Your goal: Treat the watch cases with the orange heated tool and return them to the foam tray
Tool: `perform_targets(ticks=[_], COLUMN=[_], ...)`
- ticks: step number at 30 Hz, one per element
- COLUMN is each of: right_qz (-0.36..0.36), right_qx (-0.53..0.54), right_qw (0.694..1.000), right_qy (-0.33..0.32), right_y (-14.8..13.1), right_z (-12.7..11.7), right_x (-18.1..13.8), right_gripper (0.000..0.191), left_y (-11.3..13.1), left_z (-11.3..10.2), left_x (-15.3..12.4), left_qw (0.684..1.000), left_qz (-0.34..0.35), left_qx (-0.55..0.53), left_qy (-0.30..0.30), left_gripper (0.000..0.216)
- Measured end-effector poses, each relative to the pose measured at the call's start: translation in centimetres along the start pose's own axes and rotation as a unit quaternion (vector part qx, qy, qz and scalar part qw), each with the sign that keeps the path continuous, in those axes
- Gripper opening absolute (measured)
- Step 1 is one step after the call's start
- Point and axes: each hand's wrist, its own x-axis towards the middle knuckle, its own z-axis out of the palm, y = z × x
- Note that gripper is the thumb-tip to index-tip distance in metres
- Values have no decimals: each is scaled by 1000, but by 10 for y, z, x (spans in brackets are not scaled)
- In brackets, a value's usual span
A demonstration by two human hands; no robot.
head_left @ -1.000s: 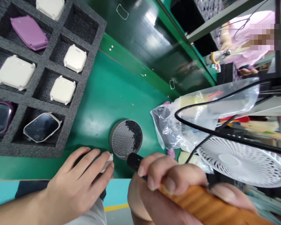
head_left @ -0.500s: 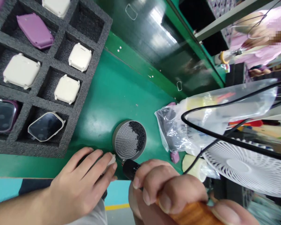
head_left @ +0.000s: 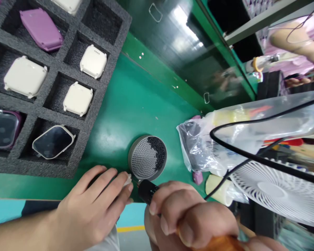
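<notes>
My left hand [head_left: 95,205] is closed near the table's front edge, fingers curled round a small white watch case [head_left: 128,179], mostly hidden beneath them. In my right hand [head_left: 193,212] is an electric screwdriver [head_left: 147,191], with a black ringed nose and an orange-brown body. Its tip points toward the white case; the exact contact is hidden by my fingers. Just beyond the tip sits a round grey dimpled dish [head_left: 141,162]. Tiny black screws [head_left: 158,153] are heaped on the dish's right side.
A dark foam tray [head_left: 36,168] at left holds white, purple and screened watch parts in compartments. To the right lie a clear plastic bag [head_left: 199,150], a black cable [head_left: 232,148] and a white fan [head_left: 274,190]. Beyond the green partition shows another person's arm [head_left: 293,42].
The view has shifted slightly, so the bench items appear a little further right. Both hands keep their holds at the same spot. The other person's arm has moved.
</notes>
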Motion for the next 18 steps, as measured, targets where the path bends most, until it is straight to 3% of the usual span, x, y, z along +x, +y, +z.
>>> perform_targets(ticks=[5, 8, 12, 18], right_qz=[83, 123, 131, 204], right_qx=[-45, -58, -47, -22], right_qw=[995, 989, 987, 962], right_qy=[-37, -63, -78, -178], right_y=[-8, -12, -11, -20], right_z=[-2, -3, -9, -20], right_x=[6, 7, 10, 22], right_gripper=[37, 34, 39, 40], left_y=[1, 0, 0, 0], left_z=[-2, -1, -2, -3], left_x=[3, 4, 4, 3], left_qw=[1000, 1000, 1000, 1000], left_qz=[-7, -13, -18, -16], left_qx=[-7, -8, -18, -10], left_qy=[9, 0, -8, -18], left_gripper=[30, 30, 32, 27])
